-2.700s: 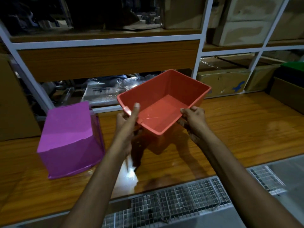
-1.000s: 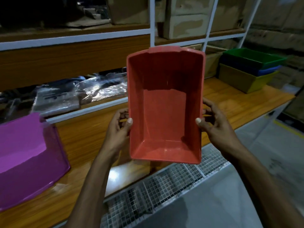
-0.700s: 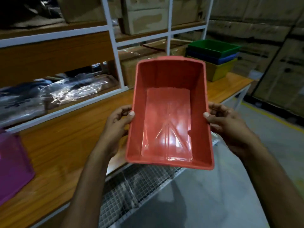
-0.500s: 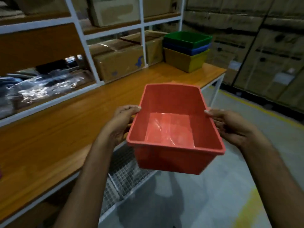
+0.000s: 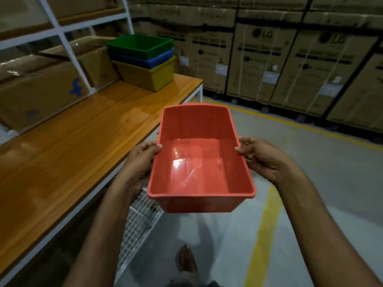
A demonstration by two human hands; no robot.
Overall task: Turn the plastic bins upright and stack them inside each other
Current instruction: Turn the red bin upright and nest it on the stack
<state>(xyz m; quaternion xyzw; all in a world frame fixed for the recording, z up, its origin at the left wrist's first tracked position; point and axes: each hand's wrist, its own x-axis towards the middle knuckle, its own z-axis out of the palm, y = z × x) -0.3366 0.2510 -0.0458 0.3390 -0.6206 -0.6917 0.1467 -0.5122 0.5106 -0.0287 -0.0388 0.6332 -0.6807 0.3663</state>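
I hold a red plastic bin (image 5: 199,162) upright and empty in front of me, above the floor just off the table's edge. My left hand (image 5: 141,160) grips its left rim and my right hand (image 5: 261,156) grips its right rim. At the far end of the wooden table (image 5: 72,146) stands a stack of three nested upright bins: a green bin (image 5: 141,46) on top, a blue bin (image 5: 145,61) in the middle, a yellow bin (image 5: 147,76) at the bottom. The purple bin is out of view.
Cardboard boxes (image 5: 41,90) sit under the white shelf frame (image 5: 68,50) along the table's back. Tall stacked cartons (image 5: 290,65) line the far wall. A wire mesh panel (image 5: 141,220) hangs below the table edge. A yellow line (image 5: 263,230) runs along the grey floor.
I have turned right along the table with the red bin held level in both hands. The purple bin has left the view and the stacked bins now appear closer.
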